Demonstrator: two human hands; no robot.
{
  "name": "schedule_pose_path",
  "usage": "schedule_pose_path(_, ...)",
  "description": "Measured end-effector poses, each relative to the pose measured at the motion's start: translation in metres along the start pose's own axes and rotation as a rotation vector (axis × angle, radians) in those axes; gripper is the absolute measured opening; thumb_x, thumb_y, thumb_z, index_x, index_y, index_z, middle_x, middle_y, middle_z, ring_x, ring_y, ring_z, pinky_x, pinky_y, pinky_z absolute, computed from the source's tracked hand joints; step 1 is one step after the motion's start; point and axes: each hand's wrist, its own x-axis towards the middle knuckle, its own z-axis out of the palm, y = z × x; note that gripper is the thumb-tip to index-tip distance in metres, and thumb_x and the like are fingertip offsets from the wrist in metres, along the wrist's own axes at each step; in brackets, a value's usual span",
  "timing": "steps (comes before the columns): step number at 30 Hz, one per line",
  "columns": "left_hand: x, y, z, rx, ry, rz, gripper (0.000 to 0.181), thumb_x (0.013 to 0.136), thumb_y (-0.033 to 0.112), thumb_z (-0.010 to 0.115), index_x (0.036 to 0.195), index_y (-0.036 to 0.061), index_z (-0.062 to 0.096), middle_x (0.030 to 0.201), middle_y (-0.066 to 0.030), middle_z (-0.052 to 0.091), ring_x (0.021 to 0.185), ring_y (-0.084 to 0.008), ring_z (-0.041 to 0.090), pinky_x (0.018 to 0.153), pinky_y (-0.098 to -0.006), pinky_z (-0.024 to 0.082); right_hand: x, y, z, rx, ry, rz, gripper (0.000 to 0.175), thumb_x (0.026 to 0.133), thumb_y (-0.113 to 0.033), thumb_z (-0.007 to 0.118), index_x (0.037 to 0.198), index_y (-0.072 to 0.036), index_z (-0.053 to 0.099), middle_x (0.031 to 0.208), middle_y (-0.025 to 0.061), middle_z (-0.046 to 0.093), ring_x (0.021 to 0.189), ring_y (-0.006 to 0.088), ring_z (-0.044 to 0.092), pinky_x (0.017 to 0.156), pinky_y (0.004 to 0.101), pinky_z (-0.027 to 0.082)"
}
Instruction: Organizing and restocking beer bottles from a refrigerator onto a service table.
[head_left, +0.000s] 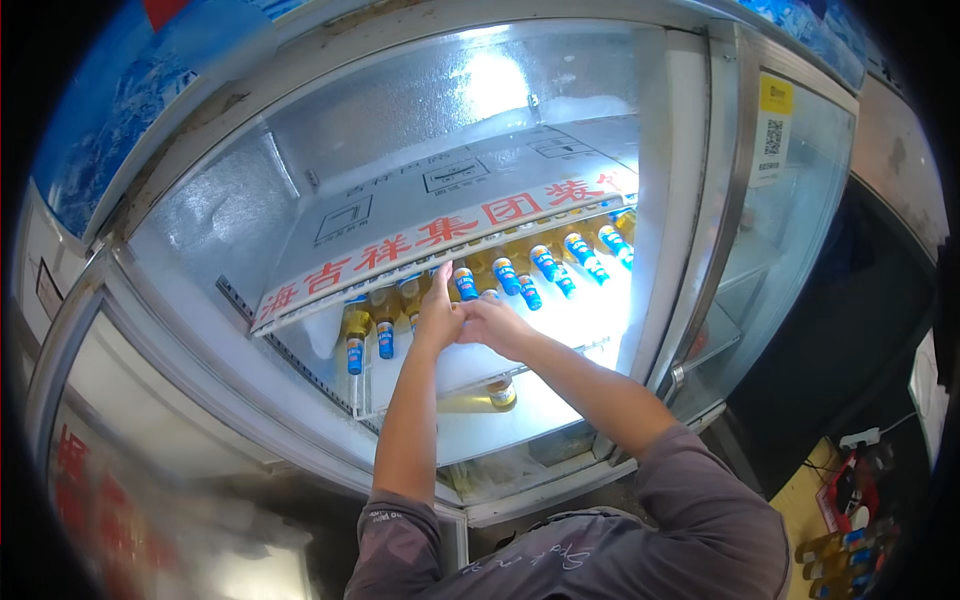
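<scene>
Both arms reach into a lit glass-door display refrigerator. My left hand (439, 315) is raised at the front of the middle shelf, with its fingers pointing up beside the bottles. My right hand (491, 322) is close against it, its fingers partly hidden. Whether either hand holds a bottle cannot be told. Several bottles (464, 285) with blue-labelled necks and yellowish contents lie on the middle shelf (585, 322), necks towards the front. Above them is an upper shelf (450, 202) covered with a printed board. One more bottle (502, 393) is on the level below.
A glass door panel (780, 225) with a printed-code sticker closes off the refrigerator's right part. The metal door frame (697, 330) stands right of the bottles. More bottles (832, 559) lie at the lower right, near a wooden surface (799, 495) with a white power strip (859, 438).
</scene>
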Motion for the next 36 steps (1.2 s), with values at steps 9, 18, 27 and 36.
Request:
schedule_pose_path(9, -0.012, 0.018, 0.019, 0.428, 0.239, 0.02, 0.071, 0.073, 0.016, 0.082, 0.134, 0.0062, 0.048, 0.134, -0.0181, 0.053, 0.127, -0.0365, 0.047, 0.106, -0.0473, 0.037, -0.191, -0.045, -0.013, -0.64, -0.192, 0.14, 0.055, 0.1, -0.024, 0.054, 0.143, 0.004, 0.035, 0.117, 0.0169, 0.063, 0.1, 0.0265, 0.067, 0.084, 0.0354, 0.055)
schedule_pose_path(18, -0.189, 0.139, 0.075, 0.433, 0.349, 0.299, 0.043, 0.076, 0.006, 0.069, 0.116, 0.0033, 0.056, 0.121, -0.0188, 0.055, 0.116, -0.0388, 0.048, 0.103, -0.0507, 0.035, -0.369, -0.052, -0.114, -0.743, -0.292, 0.347, 0.049, 0.099, -0.033, 0.056, 0.132, 0.002, 0.049, 0.11, 0.0132, 0.067, 0.091, 0.0183, 0.067, 0.077, 0.0297, 0.053)
schedule_pose_path(27, -0.439, 0.216, 0.104, 0.353, 0.034, -0.072, 0.026, 0.076, 0.004, 0.07, 0.1, 0.004, 0.06, 0.117, -0.0146, 0.058, 0.111, -0.0364, 0.054, 0.096, -0.0456, 0.042, -0.427, 0.042, -0.153, -0.573, -0.208, 0.536, 0.045, 0.099, -0.032, 0.054, 0.129, 0.001, 0.053, 0.108, 0.0111, 0.067, 0.093, 0.0173, 0.065, 0.078, 0.0294, 0.052)
schedule_pose_path(36, -0.5, 0.271, 0.018, 0.533, 0.408, -0.185, 0.026, 0.074, -0.001, 0.065, 0.1, 0.0011, 0.057, 0.101, -0.0181, 0.06, 0.098, -0.0378, 0.057, 0.087, -0.0454, 0.046, -0.45, 0.142, -0.08, -0.578, -0.721, 0.758, 0.052, 0.099, -0.04, 0.054, 0.134, -0.001, 0.049, 0.116, 0.0072, 0.063, 0.095, 0.0142, 0.063, 0.079, 0.0276, 0.049)
